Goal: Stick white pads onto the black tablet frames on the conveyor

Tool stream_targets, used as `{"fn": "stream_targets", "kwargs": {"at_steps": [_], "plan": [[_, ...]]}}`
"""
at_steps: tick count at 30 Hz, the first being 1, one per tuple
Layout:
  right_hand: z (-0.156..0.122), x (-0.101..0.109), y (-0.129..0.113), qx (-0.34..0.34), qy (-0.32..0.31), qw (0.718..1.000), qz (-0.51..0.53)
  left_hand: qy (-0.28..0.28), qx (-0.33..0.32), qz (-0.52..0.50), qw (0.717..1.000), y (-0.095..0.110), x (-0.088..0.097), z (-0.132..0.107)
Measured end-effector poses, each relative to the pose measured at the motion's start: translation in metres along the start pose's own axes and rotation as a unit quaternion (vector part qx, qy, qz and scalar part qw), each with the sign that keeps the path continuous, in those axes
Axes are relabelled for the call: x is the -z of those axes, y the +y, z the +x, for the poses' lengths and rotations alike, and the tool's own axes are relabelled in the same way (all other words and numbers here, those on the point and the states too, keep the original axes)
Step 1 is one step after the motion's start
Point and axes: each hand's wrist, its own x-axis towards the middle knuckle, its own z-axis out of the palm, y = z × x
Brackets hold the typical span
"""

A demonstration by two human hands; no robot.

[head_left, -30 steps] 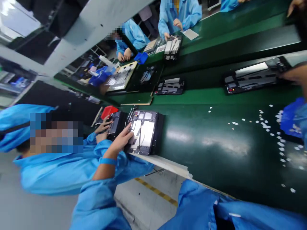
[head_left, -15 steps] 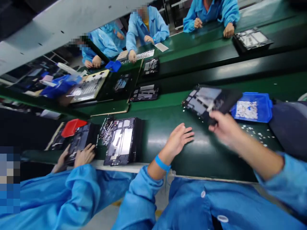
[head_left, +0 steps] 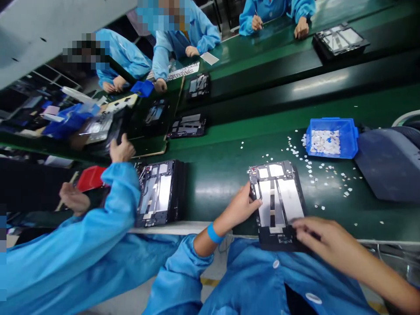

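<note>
A black tablet frame (head_left: 277, 199) with silver plates lies flat on the green belt (head_left: 219, 175) at the near edge. My left hand (head_left: 241, 206) grips its left edge, thumb on top. My right hand (head_left: 320, 238) rests on its lower right corner with the fingers pressed on the frame. A blue wristband sits on my left wrist (head_left: 214, 233).
A blue bin (head_left: 331, 138) of white bits stands right of the frame, with white scraps scattered on the belt. A grey pad (head_left: 387, 164) lies at far right. A stack of frames (head_left: 160, 192) sits to the left by a co-worker's sleeve (head_left: 114, 197). More workers sit across.
The frame that my right hand carried in the air now lies flat on the belt in front of me. My left hand has closed on its left edge. The co-worker's arm reached away.
</note>
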Motion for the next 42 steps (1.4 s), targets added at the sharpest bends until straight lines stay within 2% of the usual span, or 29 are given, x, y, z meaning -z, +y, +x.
{"fn": "stream_targets", "kwargs": {"at_steps": [2, 4, 9, 14, 18, 20, 23, 25, 29, 33, 35, 39, 42], "plan": [[0.033, 0.006, -0.001, 0.021, 0.059, 0.998, -0.028, 0.082, -0.019, 0.142, 0.986, 0.005, 0.011, 0.008], [0.062, 0.009, -0.003, 0.043, 0.083, 0.994, -0.049, 0.125, -0.053, 0.236, 0.962, 0.011, 0.018, 0.021], [0.106, 0.015, -0.007, 0.073, 0.089, 0.991, -0.067, 0.098, -0.113, 0.325, 0.934, 0.012, 0.017, 0.056], [0.136, 0.018, -0.006, 0.054, 0.106, 0.991, -0.057, 0.144, -0.169, 0.293, 0.930, -0.007, 0.006, 0.065], [0.173, 0.018, -0.008, 0.048, 0.124, 0.989, -0.073, 0.182, -0.216, 0.231, 0.931, -0.018, 0.002, 0.065], [0.191, 0.017, -0.013, 0.046, 0.091, 0.993, -0.058, 0.187, -0.248, 0.209, 0.927, -0.021, 0.001, 0.065], [0.205, 0.014, -0.022, 0.052, 0.009, 0.999, -0.014, 0.196, -0.268, 0.172, 0.928, -0.023, 0.000, 0.067], [0.205, 0.010, -0.026, 0.053, -0.007, 0.999, -0.007, 0.208, -0.243, 0.135, 0.938, -0.022, -0.001, 0.067], [0.196, 0.004, -0.025, 0.036, 0.044, 0.998, -0.009, 0.223, -0.147, 0.040, 0.963, -0.013, -0.004, 0.060], [0.189, 0.001, -0.021, 0.037, 0.083, 0.995, -0.028, 0.188, -0.075, -0.046, 0.978, -0.003, -0.010, 0.047], [0.187, -0.001, -0.020, 0.051, 0.099, 0.992, -0.051, 0.187, -0.047, -0.068, 0.979, 0.001, -0.012, 0.045], [0.179, -0.011, -0.021, 0.115, 0.212, 0.962, -0.129, 0.197, 0.013, -0.153, 0.968, 0.005, -0.013, 0.047], [0.171, -0.019, -0.019, 0.159, 0.249, 0.937, -0.189, 0.193, 0.031, -0.192, 0.962, 0.007, -0.013, 0.047]]}}
